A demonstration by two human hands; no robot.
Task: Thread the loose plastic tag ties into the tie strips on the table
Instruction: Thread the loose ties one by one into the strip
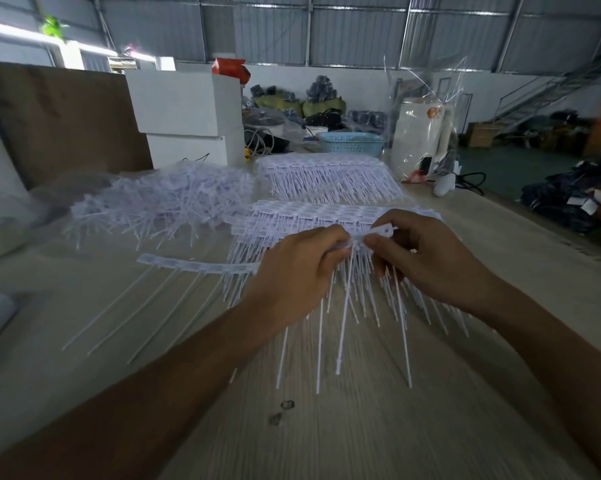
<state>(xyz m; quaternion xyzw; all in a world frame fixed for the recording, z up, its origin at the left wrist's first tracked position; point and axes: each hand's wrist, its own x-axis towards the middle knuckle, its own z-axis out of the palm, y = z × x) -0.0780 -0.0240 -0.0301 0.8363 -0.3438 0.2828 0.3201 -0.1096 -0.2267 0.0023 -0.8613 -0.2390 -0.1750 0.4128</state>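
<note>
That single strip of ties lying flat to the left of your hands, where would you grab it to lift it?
Probably by the flat tag band along its far edge, pinched from above at its free left end. The strip lies flat on the table; its thin tails fan toward the person and would bend.

White tag ties (pixel 160 199) and strips (pixel 202 265), pale wood-grain table (pixel 361 427), blue basket (pixel 351 143).

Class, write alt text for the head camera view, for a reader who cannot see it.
Two bare hands meet over a wooden table: the left hand grips a tie strip, the right hand pinches a tag tie at its end. A loose pile of ties lies far left, beside stacked strips.
</note>
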